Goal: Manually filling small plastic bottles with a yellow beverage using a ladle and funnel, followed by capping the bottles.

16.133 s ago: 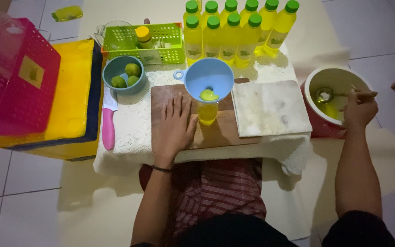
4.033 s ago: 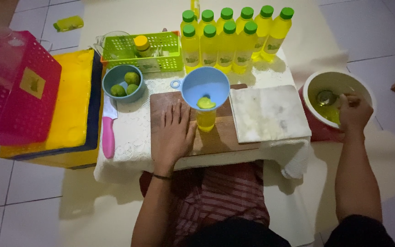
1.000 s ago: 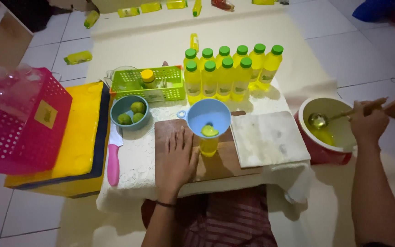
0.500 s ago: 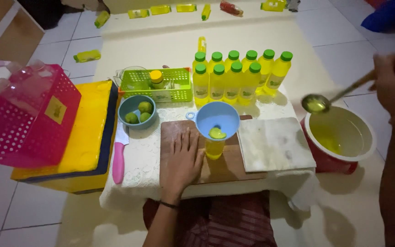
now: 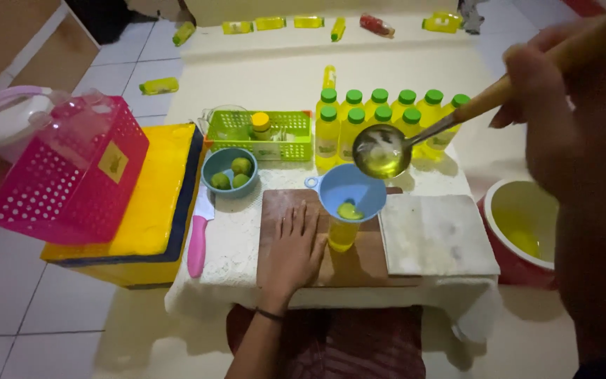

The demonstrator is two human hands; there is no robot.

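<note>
My right hand (image 5: 541, 77) grips the wooden handle of a metal ladle (image 5: 381, 151) full of yellow liquid, held in the air just above a blue funnel (image 5: 348, 196). The funnel sits in a small bottle (image 5: 343, 235) partly filled with yellow liquid, standing on a wooden cutting board (image 5: 296, 203). My left hand (image 5: 294, 253) lies flat on the board, fingers beside the bottle. A bowl of yellow liquid (image 5: 524, 221) stands at the right.
Several filled yellow bottles with green caps (image 5: 380, 116) stand in rows behind the funnel. A green basket (image 5: 261, 137), a blue bowl of limes (image 5: 229, 172), a pink-handled knife (image 5: 198, 242), a white board (image 5: 436, 235) and a pink basket (image 5: 71, 168) surround the work area.
My right hand lifted the filled ladle out of the bowl at the right and carried it left to above the funnel. My left hand stayed on the board.
</note>
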